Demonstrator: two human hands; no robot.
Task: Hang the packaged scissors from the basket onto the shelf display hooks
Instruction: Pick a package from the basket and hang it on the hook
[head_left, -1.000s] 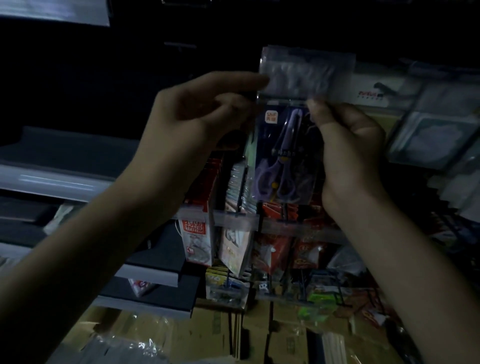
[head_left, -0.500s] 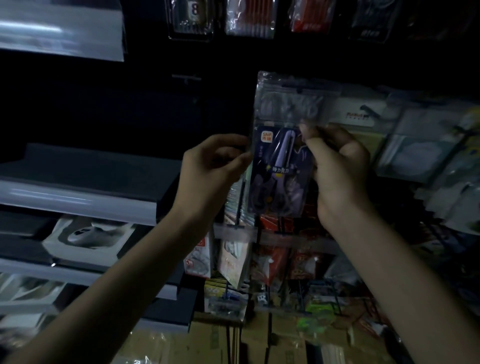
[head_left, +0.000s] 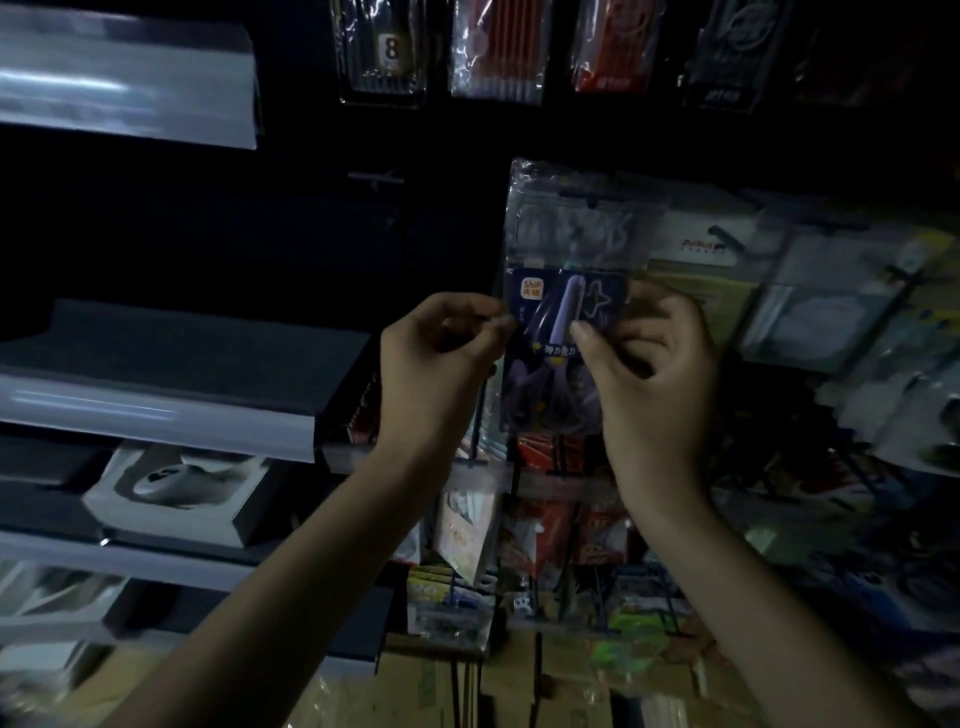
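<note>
My left hand (head_left: 441, 358) pinches the left edge of the scissors pack (head_left: 563, 234) between thumb and forefinger, with the other fingers curled loosely into the palm. My right hand (head_left: 660, 379) has the pack's right side. Its thumb lies across the front of the blue card, just beside the purple scissors (head_left: 563, 317), and its fingers curl round behind the right edge. Both hands grip about halfway down, so the clear upper part stands free above them.

The pack is upright against the display, at the left end of a row of hanging goods. A dark hook (head_left: 589, 193) crosses the clear plastic near the pack's top edge. The light is too poor for me to tell whether the hook passes through the hole or only lies across it.

Right of the pack, other clear packs (head_left: 831, 296) hang along the same row, overlapping one another. Pen packs (head_left: 496, 52) hang side by side along the top edge of the display. Below my hands, red packs (head_left: 545, 525) hang on a lower row, with cardboard boxes (head_left: 431, 691) under them. Shelves (head_left: 156, 415) run off to the left, and a white box (head_left: 171, 493) sits beneath one grey shelf edge. A second hook (head_left: 376, 179) juts from the dark panel left of the pack.
</note>
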